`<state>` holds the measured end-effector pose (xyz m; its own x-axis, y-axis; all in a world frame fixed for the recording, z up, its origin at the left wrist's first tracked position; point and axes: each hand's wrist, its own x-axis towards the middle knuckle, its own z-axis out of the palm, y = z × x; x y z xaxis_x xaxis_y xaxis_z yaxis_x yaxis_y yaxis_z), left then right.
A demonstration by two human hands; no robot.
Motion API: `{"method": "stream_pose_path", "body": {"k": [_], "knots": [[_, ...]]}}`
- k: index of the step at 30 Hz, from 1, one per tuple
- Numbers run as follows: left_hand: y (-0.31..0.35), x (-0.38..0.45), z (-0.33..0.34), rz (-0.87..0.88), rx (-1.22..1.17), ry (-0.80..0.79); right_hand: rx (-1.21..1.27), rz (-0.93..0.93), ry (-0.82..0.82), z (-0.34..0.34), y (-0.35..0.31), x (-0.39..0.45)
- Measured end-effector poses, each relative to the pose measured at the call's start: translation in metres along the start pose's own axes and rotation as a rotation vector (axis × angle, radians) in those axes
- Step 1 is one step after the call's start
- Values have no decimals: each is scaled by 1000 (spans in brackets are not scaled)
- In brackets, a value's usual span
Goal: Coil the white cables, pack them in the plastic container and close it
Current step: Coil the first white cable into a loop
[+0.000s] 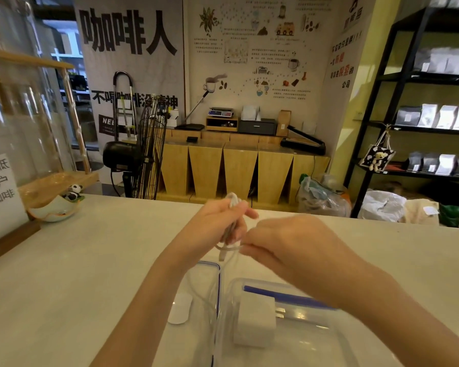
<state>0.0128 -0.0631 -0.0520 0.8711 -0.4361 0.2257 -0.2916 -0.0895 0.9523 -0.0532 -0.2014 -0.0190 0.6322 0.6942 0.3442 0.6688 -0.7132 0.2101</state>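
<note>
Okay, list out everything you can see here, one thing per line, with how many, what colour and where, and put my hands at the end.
white cable: one, white, partly coiled, held above the counter, tail hanging toward the container
plastic container: one, clear, open, near counter edge
container lid: one, clear with blue seal, left of the container
charger plug: one, white, inside the container
small flat pad: one, white, on the counter left of the lid
counter: one, pale
bowl: one, pale green, far left of the counter
panda figure: one, black and white, on the bowl
floor fan: one, black, behind the counter
shelf unit: one, black, right, holding bags
left hand: grips the coil
right hand: pinches the loose cable
</note>
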Motion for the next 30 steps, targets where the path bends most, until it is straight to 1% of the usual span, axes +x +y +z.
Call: {"method": "stream_pose_path", "body": {"k": [2,4,6,8,10,12,14,16,19,20,22,23,25,27,30], "knots": [[4,-3,4,-19,44,-118,89,-11,129,-10,15,-2],[11,-6,9,-16,43,-210,190,38,196,-14,25,-4],[20,-8,11,-45,35,-244,381,137,278,-7,28,-7],[24,-11,10,-81,12,-284,546,213,315,3,26,-9],[25,-14,8,-105,-102,-376,556,214,305,12,22,-11],[24,-14,6,-134,-247,-459,489,208,257,17,19,-11],[23,-12,7,-171,-296,-477,381,236,202,19,17,-12],[25,-12,11,-203,-248,-433,261,252,179,23,15,-14],[27,-11,23,-179,-135,-220,188,288,245,30,18,-17],[26,-10,26,-154,-125,-150,205,323,232,31,20,-18],[22,-8,32,-81,-98,-47,338,397,206,31,26,-21],[19,-6,34,-41,-46,-13,417,439,237,32,30,-23],[11,-4,37,13,81,1,516,543,327,32,36,-24],[5,-2,42,10,153,-31,589,644,402,32,41,-26],[3,-2,49,6,146,-28,620,700,452,34,46,-30]]}}
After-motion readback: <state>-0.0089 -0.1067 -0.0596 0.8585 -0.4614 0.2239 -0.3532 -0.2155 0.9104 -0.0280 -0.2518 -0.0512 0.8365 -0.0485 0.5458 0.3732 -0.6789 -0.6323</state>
